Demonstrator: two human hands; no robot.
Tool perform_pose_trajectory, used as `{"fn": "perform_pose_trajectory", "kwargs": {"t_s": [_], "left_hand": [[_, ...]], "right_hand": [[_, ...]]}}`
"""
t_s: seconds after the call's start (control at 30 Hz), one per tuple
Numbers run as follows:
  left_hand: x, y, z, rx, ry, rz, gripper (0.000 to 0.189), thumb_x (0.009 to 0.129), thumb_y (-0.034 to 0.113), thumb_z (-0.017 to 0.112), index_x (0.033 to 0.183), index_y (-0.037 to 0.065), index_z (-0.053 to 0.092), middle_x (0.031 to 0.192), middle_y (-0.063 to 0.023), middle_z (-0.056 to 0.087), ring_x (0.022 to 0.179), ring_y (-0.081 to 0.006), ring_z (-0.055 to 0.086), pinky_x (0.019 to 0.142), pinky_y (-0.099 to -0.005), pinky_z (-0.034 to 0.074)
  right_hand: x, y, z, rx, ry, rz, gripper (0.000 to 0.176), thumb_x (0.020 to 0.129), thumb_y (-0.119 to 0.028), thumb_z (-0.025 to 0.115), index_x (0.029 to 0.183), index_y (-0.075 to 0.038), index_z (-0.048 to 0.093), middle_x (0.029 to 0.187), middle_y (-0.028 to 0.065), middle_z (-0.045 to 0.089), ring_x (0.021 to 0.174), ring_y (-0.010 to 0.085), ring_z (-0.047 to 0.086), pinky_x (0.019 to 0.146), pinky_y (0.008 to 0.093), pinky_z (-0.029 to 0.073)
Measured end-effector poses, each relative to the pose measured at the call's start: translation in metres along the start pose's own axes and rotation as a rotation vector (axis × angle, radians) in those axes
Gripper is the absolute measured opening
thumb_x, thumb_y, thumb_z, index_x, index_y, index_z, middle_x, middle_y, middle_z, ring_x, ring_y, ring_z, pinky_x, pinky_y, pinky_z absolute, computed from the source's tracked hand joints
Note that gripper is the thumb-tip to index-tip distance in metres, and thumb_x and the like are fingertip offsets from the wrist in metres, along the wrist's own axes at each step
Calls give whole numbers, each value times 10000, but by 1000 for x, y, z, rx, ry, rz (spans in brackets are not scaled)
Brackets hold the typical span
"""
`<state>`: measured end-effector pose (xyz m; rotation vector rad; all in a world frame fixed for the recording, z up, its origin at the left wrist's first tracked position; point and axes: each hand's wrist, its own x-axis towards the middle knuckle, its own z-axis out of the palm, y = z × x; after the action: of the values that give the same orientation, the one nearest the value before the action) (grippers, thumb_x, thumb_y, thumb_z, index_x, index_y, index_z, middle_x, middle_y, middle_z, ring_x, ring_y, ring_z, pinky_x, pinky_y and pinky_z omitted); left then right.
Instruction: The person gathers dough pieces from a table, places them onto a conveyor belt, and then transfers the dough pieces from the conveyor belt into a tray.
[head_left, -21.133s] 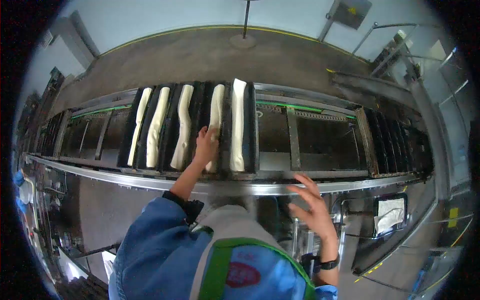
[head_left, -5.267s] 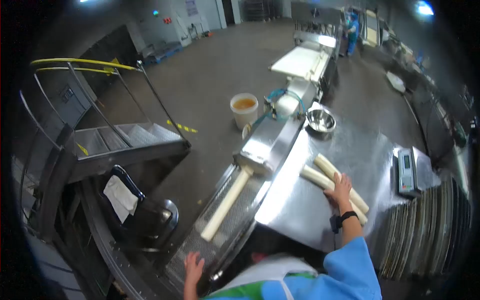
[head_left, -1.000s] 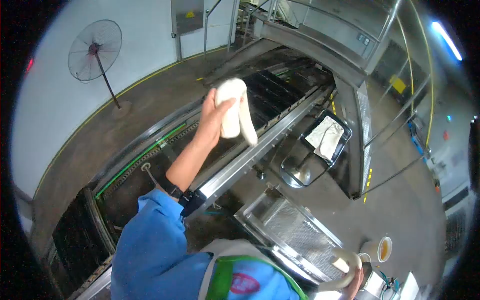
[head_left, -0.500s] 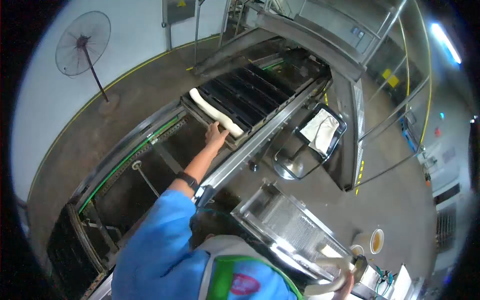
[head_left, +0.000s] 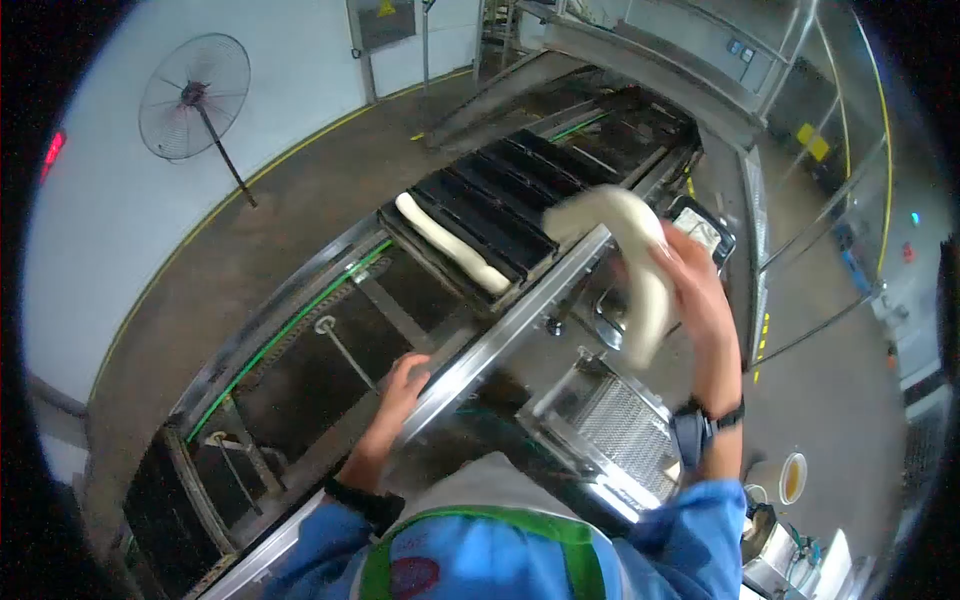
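A long dough roll (head_left: 642,250) droops in a bent arch from my right hand (head_left: 698,285), which grips it near its middle, raised right of the black trays. The dough is blurred by motion. My left hand (head_left: 402,395) holds nothing; its fingers are apart and slightly curled, beside the metal rail (head_left: 465,375). Another dough roll (head_left: 450,243) lies lengthwise in the nearest slot of the black ridged tray (head_left: 480,215), beyond my left hand.
A conveyor frame with a green strip (head_left: 290,340) runs along the left. A perforated metal chute (head_left: 620,425) stands at my right. Behind the raised dough is a stool bearing a tray of dough (head_left: 697,230). A white bucket (head_left: 790,480) and a fan (head_left: 195,95) stand farther off.
My left hand has left the dough in the tray and drawn back toward me. My right hand has swung up from the lower right, carrying another dough roll.
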<state>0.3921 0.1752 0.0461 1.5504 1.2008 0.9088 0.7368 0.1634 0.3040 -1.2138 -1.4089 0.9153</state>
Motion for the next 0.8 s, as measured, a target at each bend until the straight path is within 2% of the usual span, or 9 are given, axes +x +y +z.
{"fn": "perform_pose_trajectory", "kwargs": {"t_s": [0.03,0.1,0.33,0.4,0.53,0.6,0.67,0.73,0.8], "left_hand": [[-9,2,-5,13,58,-16,274,754,128,543,1022,76,521,1143,-99,449,1121,-228,372,905,-311,304],[-23,4,-17,39,122,-33,271,757,128,541,1021,73,523,1143,-99,457,1109,-225,386,889,-303,316],[-20,-12,-9,115,165,-42,293,721,59,538,1013,67,520,1136,-119,461,1121,-249,377,910,-333,292],[-1,1,17,221,130,63,300,713,54,535,1012,73,517,1133,-120,458,1116,-256,378,923,-342,268],[29,44,100,347,-23,347,301,717,100,534,1016,87,503,1143,-128,437,1107,-276,369,946,-380,217],[30,63,153,355,-174,405,310,716,111,545,1022,87,501,1156,-138,423,1098,-297,369,932,-384,247],[23,66,208,365,-371,469,318,712,111,551,1025,87,500,1169,-139,412,1094,-304,368,927,-388,260],[14,69,265,425,-600,558,342,704,111,569,1037,86,496,1200,-132,389,1088,-313,364,914,-397,286],[-3,69,319,549,-707,695,405,689,173,597,1069,88,485,1196,-120,402,1095,-305,366,913,-389,291]], "right_hand": [[24,-3,12,-165,6,-97,483,791,-283,568,1105,63,445,992,118,546,854,164,545,741,251,425],[69,19,30,94,140,-284,588,800,-193,576,1249,44,280,1339,150,212,1157,247,375,920,302,338],[-6,117,-18,-56,366,-222,418,813,-136,536,1195,-32,403,1318,62,248,1117,218,398,879,314,376],[-77,157,-58,-245,442,22,419,798,-133,554,1182,-37,418,1317,71,251,1107,217,400,854,293,392],[-302,236,-124,-775,731,473,490,755,-153,589,1194,-60,393,1291,171,265,1133,327,361,874,392,382],[-456,274,-148,-1064,933,875,575,696,-170,639,1198,-56,382,1290,206,258,1183,360,277,958,421,276],[-598,243,-132,-1181,1062,1122,664,665,-268,674,1203,-22,372,1222,233,366,1153,355,327,969,424,257],[-700,201,-102,-1236,936,1777,688,749,-450,521,1220,21,348,1241,208,369,1198,292,287,974,391,270],[-780,175,-49,-1126,1177,1900,724,704,-476,569,1173,44,386,1179,237,416,1101,322,395,898,407,349]]}}
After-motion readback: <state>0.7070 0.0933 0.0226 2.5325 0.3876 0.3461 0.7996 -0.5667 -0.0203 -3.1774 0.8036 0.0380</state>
